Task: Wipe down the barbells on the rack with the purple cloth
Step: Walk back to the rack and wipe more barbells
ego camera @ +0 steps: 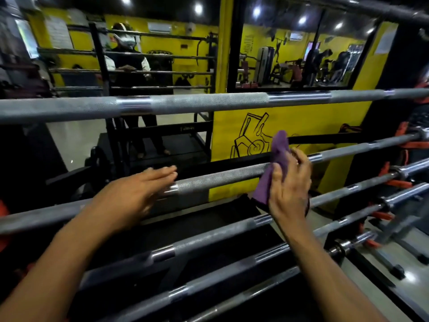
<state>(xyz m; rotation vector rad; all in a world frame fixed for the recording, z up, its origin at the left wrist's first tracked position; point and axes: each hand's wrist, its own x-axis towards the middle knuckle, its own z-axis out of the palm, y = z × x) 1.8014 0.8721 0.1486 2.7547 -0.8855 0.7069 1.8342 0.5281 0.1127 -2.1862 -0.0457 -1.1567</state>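
Gym rack (383,219): we see several barbells racked.
Right hand (287,182): fingers clasp purple cloth (276,159) onto second barbell (220,177).
Left hand (139,189): fingers flat, open.
Progress: partway; lower bars probably remain.

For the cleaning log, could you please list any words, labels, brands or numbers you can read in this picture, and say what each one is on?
No text can be read with confidence.
Black frame behind the barbells: a small faint script mark, too blurred to read.
Yellow wall: a black line drawing only, no letters.
Papers on the wall in the mirror: print too small to read.
Barbell, purple cloth: no markings visible.
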